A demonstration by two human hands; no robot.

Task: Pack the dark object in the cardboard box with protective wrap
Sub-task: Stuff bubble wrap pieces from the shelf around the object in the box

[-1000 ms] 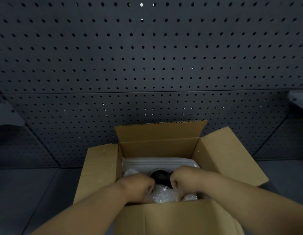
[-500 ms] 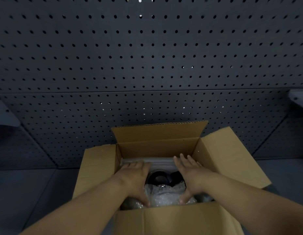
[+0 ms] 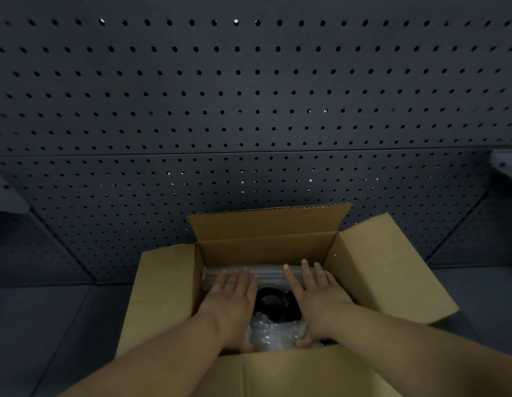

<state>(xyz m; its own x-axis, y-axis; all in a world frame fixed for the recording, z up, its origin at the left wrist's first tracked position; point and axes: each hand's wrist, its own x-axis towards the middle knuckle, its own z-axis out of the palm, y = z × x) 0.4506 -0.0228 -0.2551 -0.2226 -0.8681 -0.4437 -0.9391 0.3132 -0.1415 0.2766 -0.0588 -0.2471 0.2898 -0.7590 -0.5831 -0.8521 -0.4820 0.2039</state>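
An open cardboard box (image 3: 266,250) stands in front of me with all its flaps up or spread. Inside it a dark round object (image 3: 273,303) lies in the middle, partly hidden between my hands. Clear bubble wrap (image 3: 275,333) is bunched at its near side, and a pale sheet of wrap (image 3: 269,273) lies along the far wall. My left hand (image 3: 232,299) rests flat inside the box to the left of the dark object, fingers stretched out. On the object's other side my right hand (image 3: 315,293) lies flat, fingers apart. Neither hand grips anything.
A dark pegboard wall (image 3: 249,96) rises right behind the box. The box sits on a dark grey table (image 3: 48,325). The left flap (image 3: 160,290) and right flap (image 3: 389,270) spread outward over the table. Small shelf brackets show at the far left (image 3: 5,196) and far right (image 3: 506,161).
One second ago both hands were closed around the wrap and dark object. They have since opened and spread flat, sliding toward the far wall of the box.
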